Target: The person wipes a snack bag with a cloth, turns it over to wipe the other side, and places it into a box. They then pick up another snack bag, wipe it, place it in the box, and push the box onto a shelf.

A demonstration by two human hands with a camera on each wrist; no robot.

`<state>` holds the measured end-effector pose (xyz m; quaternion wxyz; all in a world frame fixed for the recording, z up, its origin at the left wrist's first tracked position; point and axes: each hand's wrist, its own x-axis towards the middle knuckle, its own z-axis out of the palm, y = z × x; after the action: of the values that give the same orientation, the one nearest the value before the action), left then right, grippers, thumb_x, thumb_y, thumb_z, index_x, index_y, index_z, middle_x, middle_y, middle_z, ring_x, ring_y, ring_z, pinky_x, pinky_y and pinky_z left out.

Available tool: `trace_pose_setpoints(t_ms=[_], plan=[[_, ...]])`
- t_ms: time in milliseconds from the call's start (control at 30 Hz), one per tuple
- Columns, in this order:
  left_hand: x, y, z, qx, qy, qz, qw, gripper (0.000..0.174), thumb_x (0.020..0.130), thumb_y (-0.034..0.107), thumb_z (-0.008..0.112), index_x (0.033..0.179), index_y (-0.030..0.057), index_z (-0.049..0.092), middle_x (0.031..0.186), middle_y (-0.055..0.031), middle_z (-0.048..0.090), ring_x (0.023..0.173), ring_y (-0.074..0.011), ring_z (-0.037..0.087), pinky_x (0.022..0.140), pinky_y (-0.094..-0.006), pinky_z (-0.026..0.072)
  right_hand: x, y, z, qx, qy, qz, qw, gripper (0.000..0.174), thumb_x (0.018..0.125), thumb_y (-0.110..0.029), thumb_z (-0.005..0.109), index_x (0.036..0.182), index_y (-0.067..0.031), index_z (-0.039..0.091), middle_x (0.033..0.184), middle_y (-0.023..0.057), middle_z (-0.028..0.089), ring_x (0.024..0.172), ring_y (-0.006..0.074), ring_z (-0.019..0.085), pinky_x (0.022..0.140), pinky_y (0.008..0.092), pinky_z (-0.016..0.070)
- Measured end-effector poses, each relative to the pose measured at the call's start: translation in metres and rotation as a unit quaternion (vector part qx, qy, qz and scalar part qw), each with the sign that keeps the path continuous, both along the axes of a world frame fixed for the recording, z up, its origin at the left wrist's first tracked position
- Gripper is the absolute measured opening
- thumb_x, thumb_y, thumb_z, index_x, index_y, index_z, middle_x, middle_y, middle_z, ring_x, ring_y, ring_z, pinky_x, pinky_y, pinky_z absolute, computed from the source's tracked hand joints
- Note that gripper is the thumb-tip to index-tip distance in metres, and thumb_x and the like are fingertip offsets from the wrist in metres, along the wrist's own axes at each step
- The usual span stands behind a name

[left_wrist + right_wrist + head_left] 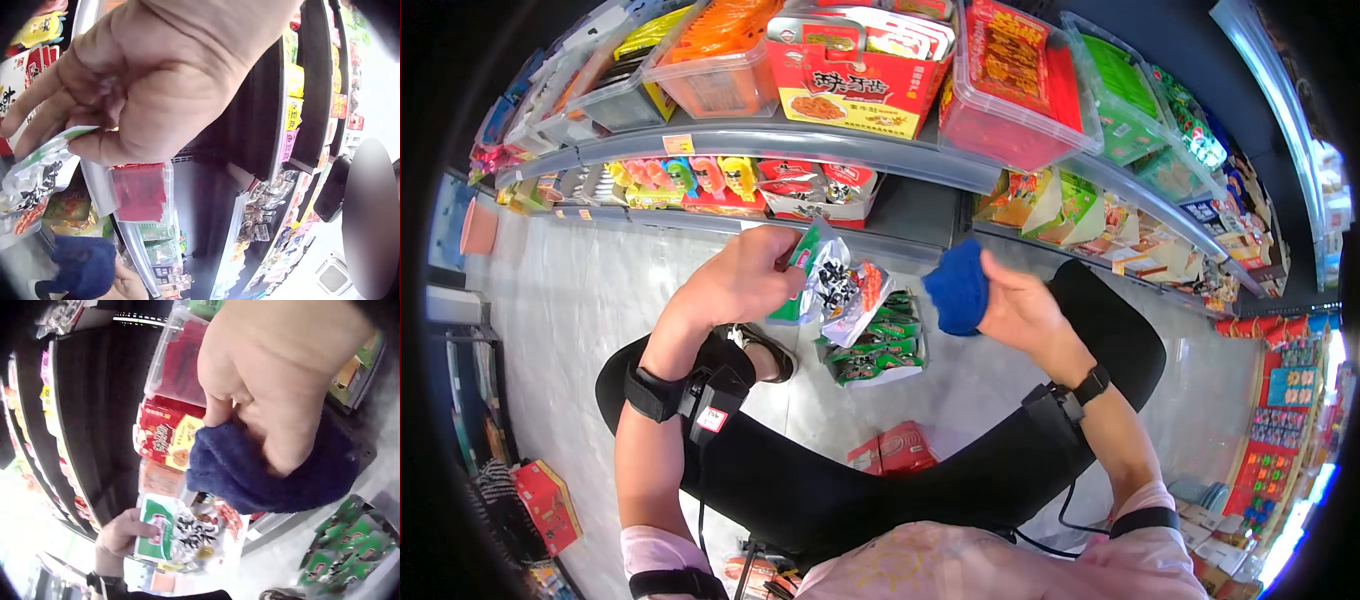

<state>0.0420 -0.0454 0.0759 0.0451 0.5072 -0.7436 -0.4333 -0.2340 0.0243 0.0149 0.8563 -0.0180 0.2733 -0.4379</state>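
Observation:
My left hand (740,282) pinches a snack packet (837,285) by its green end, between thumb and fingers. The packet is green and silvery white with black characters and a picture of reddish food, plain in the right wrist view. To its right, my right hand (1022,312) grips a dark blue cloth (957,290), bunched and hanging from the fingers. The cloth (250,472) covers part of the fingers in the right wrist view. Below and between both hands, an open box (882,375) of similar green packets stands on the floor, partly hidden by the held packet.
A shelf (880,150) runs across the front, with clear plastic tubs and a red snack box (850,85) on top. A lower shelf holds more packets and a red-white carton (815,190). Red packages (895,450) lie on the grey floor between the person's legs.

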Motion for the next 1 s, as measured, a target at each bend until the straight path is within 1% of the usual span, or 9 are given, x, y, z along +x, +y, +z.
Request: trace_pose_setpoints(t_ms=[100,233,333,500,600,700,833,967,1000], plan=[[-0.001,-0.002,0.000,0.001,0.013,0.000,1.000,0.020,0.066,0.012,0.051,0.076,-0.0052,0.051,0.062,-0.0149,0.052,0.058,-0.0202,0.050,0.056,-0.0308,0.0398,0.000,-0.014,0.026,-0.073,-0.074,-0.020,0.994,0.037,0.086,-0.027,0.037,0.111,-0.0002,0.043,0.116,0.0134,0.046,0.106,0.0255,0.045,0.092,0.0401,0.0325],[-0.005,-0.002,-0.015,0.073,0.115,0.034,0.990,0.016,0.065,0.010,0.050,0.073,-0.0042,0.051,0.057,-0.0101,0.049,0.056,-0.0133,0.047,0.052,-0.0283,0.0376,0.006,-0.020,-0.029,-0.030,-0.148,-0.001,0.989,0.043,0.085,-0.032,0.036,0.113,0.0007,0.042,0.115,0.0156,0.047,0.106,0.0262,0.045,0.092,0.0403,0.0340],[-0.008,-0.003,-0.023,0.101,0.112,0.045,0.988,0.008,0.068,0.003,0.049,0.073,-0.0030,0.051,0.057,0.0024,0.042,0.054,-0.0056,0.037,0.047,-0.0248,0.0327,0.012,-0.018,-0.009,-0.026,-0.082,-0.010,0.996,0.048,0.085,-0.038,0.035,0.117,-0.0022,0.039,0.116,0.0153,0.045,0.103,0.0258,0.047,0.089,0.0410,0.0369],[-0.023,0.001,-0.021,0.080,0.077,-0.066,0.992,0.003,0.070,0.000,0.051,0.070,-0.0025,0.050,0.058,0.0043,0.036,0.054,-0.0032,0.034,0.047,-0.0234,0.0312,0.016,-0.026,0.005,-0.085,-0.077,0.023,0.993,0.054,0.085,-0.042,0.034,0.124,-0.0057,0.031,0.119,0.0154,0.042,0.101,0.0251,0.048,0.087,0.0413,0.0382],[-0.032,0.009,-0.018,0.290,0.208,-0.119,0.926,0.013,0.079,0.004,0.050,0.068,-0.0005,0.045,0.060,0.0028,0.043,0.056,-0.0047,0.038,0.050,-0.0230,0.0343,0.024,-0.021,0.000,-0.108,-0.016,-0.007,0.994,0.044,0.085,-0.031,0.042,0.119,-0.0027,0.036,0.115,0.0144,0.046,0.100,0.0222,0.050,0.087,0.0342,0.0394],[-0.044,0.015,-0.014,0.269,0.364,-0.096,0.886,0.013,0.079,0.005,0.054,0.070,-0.0004,0.046,0.071,0.0023,0.047,0.065,-0.0034,0.042,0.058,-0.0195,0.0362,0.030,-0.018,-0.004,-0.153,0.119,-0.007,0.981,0.040,0.084,-0.026,0.045,0.116,-0.0023,0.038,0.111,0.0125,0.049,0.097,0.0205,0.051,0.085,0.0329,0.0403],[-0.040,0.010,-0.025,0.346,0.330,-0.059,0.876,0.012,0.074,0.006,0.061,0.080,-0.0008,0.052,0.094,-0.0027,0.049,0.082,-0.0082,0.046,0.074,-0.0217,0.0370,0.035,-0.015,-0.001,-0.218,0.217,0.001,0.951,0.044,0.078,-0.011,0.053,0.118,-0.0040,0.035,0.110,0.0074,0.047,0.101,0.0167,0.047,0.087,0.0300,0.0369],[-0.041,0.015,-0.021,0.368,0.299,-0.053,0.879,0.017,0.073,0.004,0.061,0.067,0.0018,0.045,0.083,-0.0011,0.047,0.074,-0.0068,0.043,0.066,-0.0204,0.0353,0.039,-0.010,0.008,-0.274,0.329,0.026,0.903,0.038,0.075,0.001,0.053,0.112,-0.0008,0.041,0.110,0.0061,0.047,0.101,0.0141,0.046,0.086,0.0276,0.0365],[-0.041,0.016,-0.024,0.367,0.299,-0.053,0.879,0.017,0.073,0.004,0.061,0.067,0.0018,0.045,0.083,-0.0011,0.047,0.074,-0.0068,0.043,0.066,-0.0204,0.0353,0.043,-0.008,0.005,-0.290,0.326,-0.018,0.899,0.030,0.074,-0.005,0.059,0.102,-0.0027,0.049,0.099,0.0047,0.052,0.086,0.0108,0.051,0.077,0.0250,0.0412]])
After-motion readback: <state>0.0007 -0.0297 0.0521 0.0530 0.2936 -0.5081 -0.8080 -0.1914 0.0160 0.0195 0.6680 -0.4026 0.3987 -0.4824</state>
